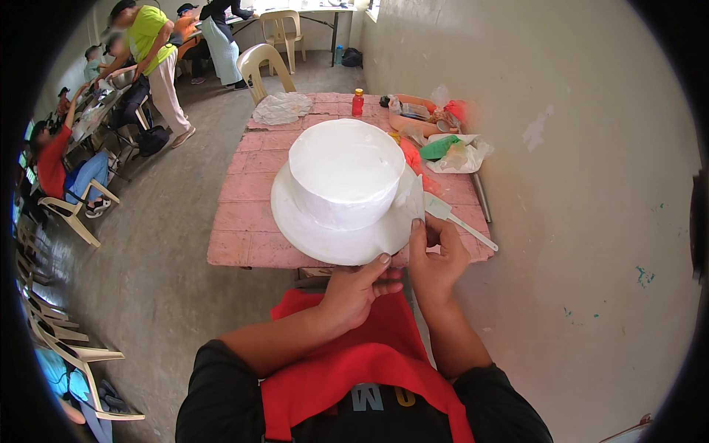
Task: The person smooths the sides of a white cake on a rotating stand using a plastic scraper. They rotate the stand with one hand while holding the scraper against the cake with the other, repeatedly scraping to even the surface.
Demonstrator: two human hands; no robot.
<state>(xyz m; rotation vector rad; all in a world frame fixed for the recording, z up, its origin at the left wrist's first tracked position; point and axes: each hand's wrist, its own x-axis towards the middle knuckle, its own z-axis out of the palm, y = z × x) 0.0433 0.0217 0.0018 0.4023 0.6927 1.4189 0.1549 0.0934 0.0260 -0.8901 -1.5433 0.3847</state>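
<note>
A round, white-coated cake [347, 166] with a smooth top stands on a wide round white cake turntable [295, 232] in front of me. My left hand [358, 294] is at the turntable's near edge, its thumb against the rim and its fingers curled below. In my right hand [439, 258] is a thin, pale flat scraper [417, 203], pinched between thumb and fingers. It stands upright at the cake's right side, over the rim; whether its edge touches the coating I cannot tell. A white-handled spatula [465, 224] lies beside my right hand.
The pink table [244, 214] holds a red bottle [357, 102], a crumpled white sheet [282, 108], an orange tray [402, 122] and a green bag [439, 147]. A wall [576, 184] is close on the right. Chairs [269, 70] and several people are farther left.
</note>
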